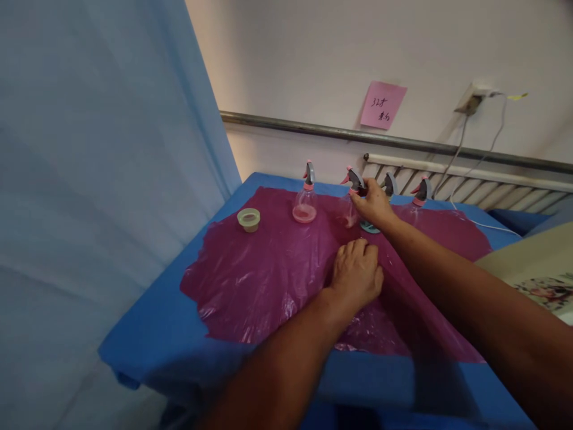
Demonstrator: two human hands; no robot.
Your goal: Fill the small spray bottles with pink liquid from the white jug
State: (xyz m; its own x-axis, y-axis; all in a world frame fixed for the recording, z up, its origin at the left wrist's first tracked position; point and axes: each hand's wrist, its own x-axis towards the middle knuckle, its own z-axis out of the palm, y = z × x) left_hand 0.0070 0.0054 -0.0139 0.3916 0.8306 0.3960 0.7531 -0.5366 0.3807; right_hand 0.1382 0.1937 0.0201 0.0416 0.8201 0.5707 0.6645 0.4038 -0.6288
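My right hand is closed around the neck of a clear spray bottle with a pink and grey trigger head. A little pinkish liquid shows low in that bottle. Nearer to me, my left hand rests on the purple plastic sheet with its fingers curled together; what lies under the fingertips is hidden. Another spray bottle with pink liquid stands upright to the left. Partly behind my right hand and forearm are a spray bottle with a teal base and a pink-necked one.
A small pale green cup sits on the sheet's left side. Under the sheet is a blue-covered table. Along the wall run a metal pipe and a radiator, with cables hanging from a socket. A blue curtain hangs left.
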